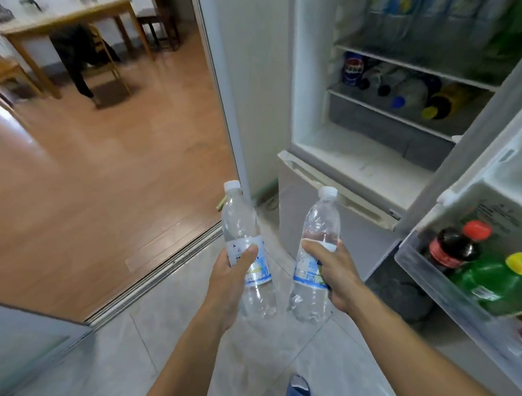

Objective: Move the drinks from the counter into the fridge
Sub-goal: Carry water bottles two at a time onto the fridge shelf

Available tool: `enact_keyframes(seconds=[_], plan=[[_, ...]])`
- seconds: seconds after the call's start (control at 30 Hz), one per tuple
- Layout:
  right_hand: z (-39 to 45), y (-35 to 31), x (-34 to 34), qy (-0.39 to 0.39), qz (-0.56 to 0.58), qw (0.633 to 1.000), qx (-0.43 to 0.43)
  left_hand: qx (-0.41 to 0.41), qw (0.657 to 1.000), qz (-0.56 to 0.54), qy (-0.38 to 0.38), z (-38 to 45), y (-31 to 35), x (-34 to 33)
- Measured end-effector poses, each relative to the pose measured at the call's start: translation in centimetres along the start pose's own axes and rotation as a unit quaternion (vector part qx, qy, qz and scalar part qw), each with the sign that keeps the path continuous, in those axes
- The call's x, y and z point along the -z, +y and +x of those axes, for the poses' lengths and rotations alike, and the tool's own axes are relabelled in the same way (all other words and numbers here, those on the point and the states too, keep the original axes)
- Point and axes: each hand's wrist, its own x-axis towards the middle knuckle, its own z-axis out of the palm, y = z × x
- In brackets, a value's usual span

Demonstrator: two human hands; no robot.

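Slipper (298,389): a blue toe is seen at the bottom edge, on the grey tiled floor (170,336).
Left hand (227,277): fingers are curled round the label band of the left bottle (245,252), the thumb pressed across the front.
Right hand (334,272): the right bottle (319,252) is gripped at its label, the thumb laid over the front; the other fingers are hidden behind it.
Bottles: both are held upright, slightly tilted, near each other but apart — in front of the open fridge (370,127), not yet inside.
Handling: clear thin plastic, full of water, so moderate weight is judged; the walls are likely to give under a hard squeeze. White caps are on, so spilling is unlikely.
Grip point: the labelled waist is judged best — the paper gives friction where bare plastic may be slick.
Shelf (399,105): lying bottles are already stored there.
Door rack (430,277): a dark bottle with a red cap and a green bottle with a yellow cap are held upright.
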Motion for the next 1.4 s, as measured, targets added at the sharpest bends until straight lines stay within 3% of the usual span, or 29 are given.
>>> enact_keyframes(seconds=[0.33, 0.5, 0.8, 1.03, 1.2, 1.4], plan=[[10.6, -6.9, -1.0, 0.137, 0.020, 0.989, 0.058, -0.053, 0.991, 0.068, -0.101, 15.7, 6.9, -4.8], [14.5, -12.0, -2.2, 0.252, 0.022, 0.961, 0.113, -0.119, 0.967, 0.100, -0.202, 23.5, 12.8, -8.4], [19.4, -22.6, -2.4, 0.378, 0.026, 0.889, 0.258, -0.182, 0.918, 0.115, -0.332, 31.6, 21.9, -17.1], [23.2, -32.8, 1.7, 0.462, -0.006, 0.806, 0.370, -0.248, 0.897, 0.118, -0.348, 34.9, 26.7, -28.0], [26.4, -38.5, 5.3, 0.453, 0.017, 0.787, 0.419, -0.278, 0.893, 0.111, -0.335, 36.3, 29.9, -35.3], [29.6, -42.6, 7.6, 0.447, 0.011, 0.792, 0.415, -0.335, 0.886, 0.092, -0.306, 38.5, 32.2, -40.4]])
